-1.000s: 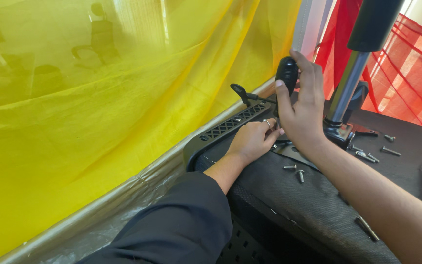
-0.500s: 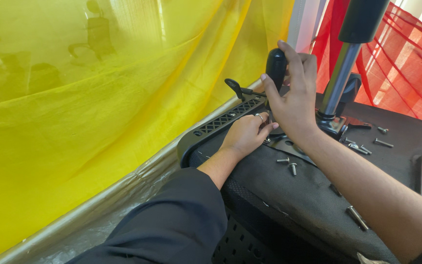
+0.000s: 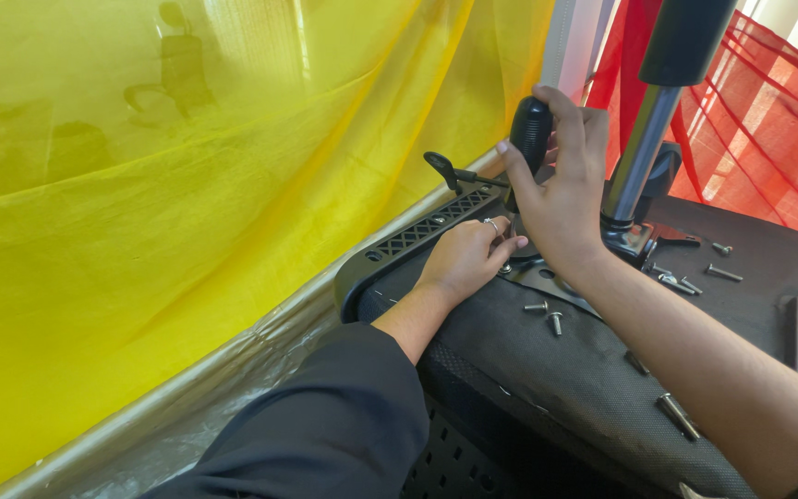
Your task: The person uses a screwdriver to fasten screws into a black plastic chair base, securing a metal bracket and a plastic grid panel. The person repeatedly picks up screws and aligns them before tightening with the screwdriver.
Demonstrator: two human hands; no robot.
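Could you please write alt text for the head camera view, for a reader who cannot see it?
The person's right hand grips a black screwdriver handle upright over an upturned chair seat, while the left hand steadies the base below. Loose screws lie on the seat; a yellow sheet hangs to the left.

On the seat base (image 3: 547, 370), loose screws (image 3: 547, 314) lie right of the left hand (image 3: 464, 259), the post (image 3: 644, 157) behind them, the curtain (image 3: 187, 203) at left.

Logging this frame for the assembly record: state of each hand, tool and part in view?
Right hand: gripping black screwdriver handle, upright.
Left hand: resting at the metal bracket.
Loose screws: lying on seat underside.
Gas cylinder: standing upright.
Black lever: sticking out.
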